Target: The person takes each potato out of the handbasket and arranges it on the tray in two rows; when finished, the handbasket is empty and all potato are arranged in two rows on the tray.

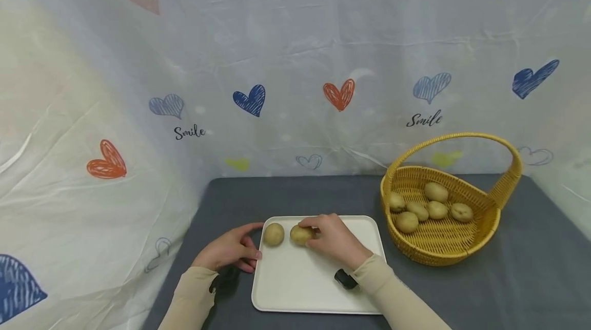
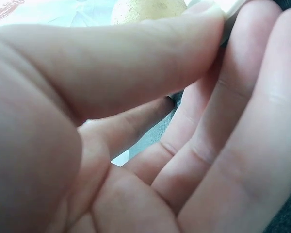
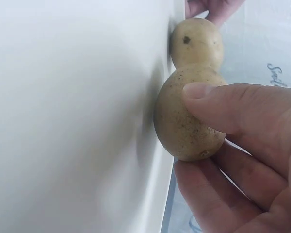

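On the white tray (image 1: 300, 289), a potato (image 1: 302, 235) lies near the far edge, and my right hand (image 1: 334, 237) holds it between thumb and fingers. In the right wrist view the thumb presses one side of this potato (image 3: 184, 121) and the fingers are at its end. A second potato (image 1: 274, 234) rests just left of it, in the tray's far left corner. My left hand (image 1: 231, 249) pinches the tray's left rim; in the left wrist view the thumb (image 2: 136, 63) and fingers meet at a white edge, with part of a potato (image 2: 145, 10) beyond.
A yellow wicker basket (image 1: 443, 258) with a tall handle stands right of the tray, with several potatoes (image 1: 436, 210) inside. A dark grey cloth (image 1: 277, 194) covers the table. Behind hangs a pale curtain (image 1: 295, 53) with printed hearts. The black wrist camera (image 1: 345, 278) sits by my right sleeve.
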